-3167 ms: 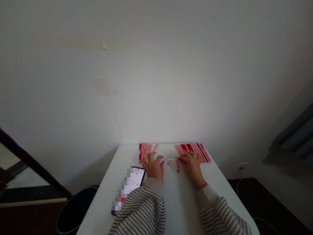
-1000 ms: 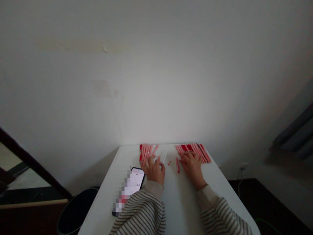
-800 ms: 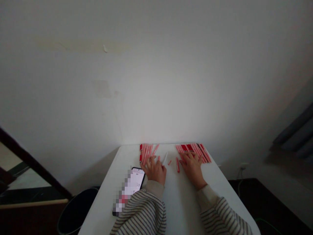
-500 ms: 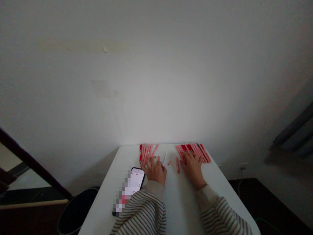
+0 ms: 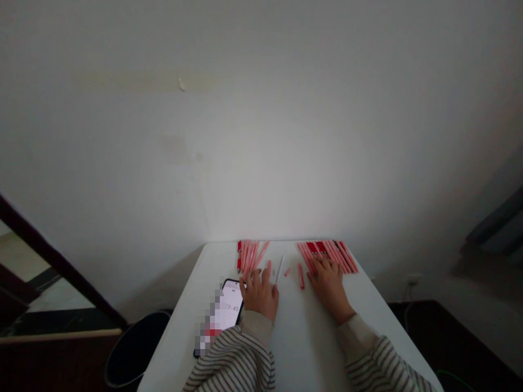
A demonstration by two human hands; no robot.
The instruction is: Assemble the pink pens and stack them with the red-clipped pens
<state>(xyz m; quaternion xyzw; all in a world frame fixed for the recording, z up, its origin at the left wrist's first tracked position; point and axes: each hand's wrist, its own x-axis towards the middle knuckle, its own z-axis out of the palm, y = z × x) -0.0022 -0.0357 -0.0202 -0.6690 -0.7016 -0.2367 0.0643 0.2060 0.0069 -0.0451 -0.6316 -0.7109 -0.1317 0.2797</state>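
Several pink pens (image 5: 250,255) lie side by side at the back left of the white table (image 5: 294,337), a red pen (image 5: 239,257) at their left edge. My left hand (image 5: 260,294) rests just below them, fingers spread, near a thin white stick (image 5: 280,268). At the back right, my right hand (image 5: 328,283) lies with fingers apart on the lower ends of another row of pink and red pens (image 5: 341,256). Between the hands are a short pink piece (image 5: 287,272), a red-and-pink pen part (image 5: 301,276) and a pink cap-like piece (image 5: 269,267).
A phone (image 5: 229,307) with a lit screen lies left of my left hand, partly under the sleeve. A dark round bin (image 5: 137,348) stands on the floor to the left. The wall (image 5: 286,136) rises behind the table's back edge.
The view has shifted slightly, so the table and pens appear further right. My left hand has drawn back a little from the left pens, showing more of the white stick.
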